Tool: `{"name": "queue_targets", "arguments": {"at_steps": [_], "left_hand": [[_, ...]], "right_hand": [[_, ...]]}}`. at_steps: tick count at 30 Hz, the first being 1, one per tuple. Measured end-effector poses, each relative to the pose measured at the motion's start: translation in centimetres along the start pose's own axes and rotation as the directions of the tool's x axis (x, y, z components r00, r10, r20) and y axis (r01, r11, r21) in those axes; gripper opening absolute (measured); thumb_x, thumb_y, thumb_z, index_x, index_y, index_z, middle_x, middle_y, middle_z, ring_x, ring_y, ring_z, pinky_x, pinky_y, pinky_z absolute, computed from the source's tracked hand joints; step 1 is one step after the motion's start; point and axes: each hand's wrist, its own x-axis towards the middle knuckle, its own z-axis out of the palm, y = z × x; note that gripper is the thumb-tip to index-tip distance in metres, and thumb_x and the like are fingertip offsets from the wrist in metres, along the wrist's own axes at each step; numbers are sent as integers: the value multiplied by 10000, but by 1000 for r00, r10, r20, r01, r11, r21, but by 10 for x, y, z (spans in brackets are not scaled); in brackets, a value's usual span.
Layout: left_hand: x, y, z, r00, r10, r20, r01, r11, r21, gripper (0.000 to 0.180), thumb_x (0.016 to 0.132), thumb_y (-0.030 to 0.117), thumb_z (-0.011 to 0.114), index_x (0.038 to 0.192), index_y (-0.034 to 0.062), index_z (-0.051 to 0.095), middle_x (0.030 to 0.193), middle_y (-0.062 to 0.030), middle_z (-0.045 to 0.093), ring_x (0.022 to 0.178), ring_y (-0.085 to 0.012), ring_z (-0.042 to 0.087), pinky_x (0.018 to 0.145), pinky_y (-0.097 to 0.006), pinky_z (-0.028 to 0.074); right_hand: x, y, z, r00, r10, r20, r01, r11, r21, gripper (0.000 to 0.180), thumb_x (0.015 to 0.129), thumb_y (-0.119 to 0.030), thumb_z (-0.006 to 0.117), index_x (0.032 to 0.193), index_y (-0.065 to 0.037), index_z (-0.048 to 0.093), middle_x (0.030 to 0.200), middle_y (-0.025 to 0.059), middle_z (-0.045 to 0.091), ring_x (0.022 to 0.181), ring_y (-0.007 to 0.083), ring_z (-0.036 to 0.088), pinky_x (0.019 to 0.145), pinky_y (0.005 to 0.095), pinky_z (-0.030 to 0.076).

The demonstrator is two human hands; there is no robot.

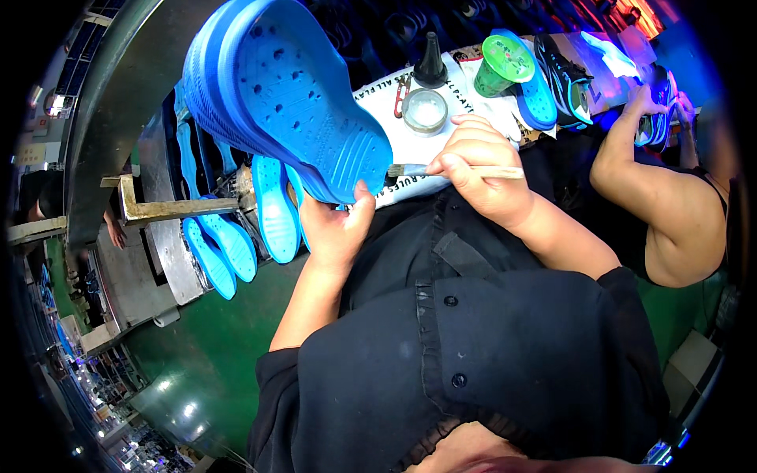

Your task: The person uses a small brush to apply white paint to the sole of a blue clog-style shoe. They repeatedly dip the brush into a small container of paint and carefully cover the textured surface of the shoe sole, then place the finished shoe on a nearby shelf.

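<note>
**Blue sole held by one end; brush at its edge, jar close by**

Landmark: the round jar, pale contents, standing on a white printed cloth; the sole is left of it, hollow face up to view, its narrow end toward the wearer.

Left hand, nearer the wearer and left of the jar: thumb over the sole's near end, fingers closed on it, mostly hidden behind; the far end has no visible support, so a loose pinch could let the sole tip or twist. Right hand, right of the jar and nearer the wearer: fingers closed round the brush handle, no gap; bristles lie at the sole's edge, touching or just short, cannot tell.

Raised right fingertips look just beside the jar; height between them unclear; a careless swing could knock it and spill onto the cloth. If the bristles are wet, a drip could mark the cloth or the black clothing nearer the wearer than the jar. Black cone-topped bottle just beyond the jar, green cup beyond and right; a wide sweep could topple either.
</note>
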Motion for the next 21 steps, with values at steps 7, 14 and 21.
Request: {"name": "queue_targets", "arguments": {"at_steps": [7, 14, 21], "left_hand": [[0, 4, 0, 999, 44, 3, -43, 999, -27, 283, 730, 14, 651, 992, -32, 554, 881, -112, 642, 793, -164, 622, 737, -288, 486], [-3, -3, 3, 999, 40, 2, -39, 998, -55, 269, 733, 9, 648, 983, -31, 558, 879, -107, 637, 795, -161, 616, 740, -285, 484], [-4, 0, 7, 993, 73, -97, -83, 991, -103, 247, 724, 7, 660, 955, -21, 579, 864, -100, 642, 770, -157, 614, 720, -284, 485]], "right_hand": [[-5, 5, -2, 1000, 16, -12, -17, 997, -74, 200, 840, -140, 586, 665, -58, 636, 638, 52, 606, 661, 239, 565, 825, 368, 409], [-5, 0, 0, 997, -62, 44, 65, 996, -67, 167, 824, -152, 599, 689, -62, 642, 639, 52, 579, 639, 239, 554, 806, 366, 414], [-8, 0, -2, 1000, -29, -12, 29, 999, -23, 166, 829, -144, 601, 691, -67, 650, 623, 53, 587, 640, 234, 564, 819, 371, 417]]}}
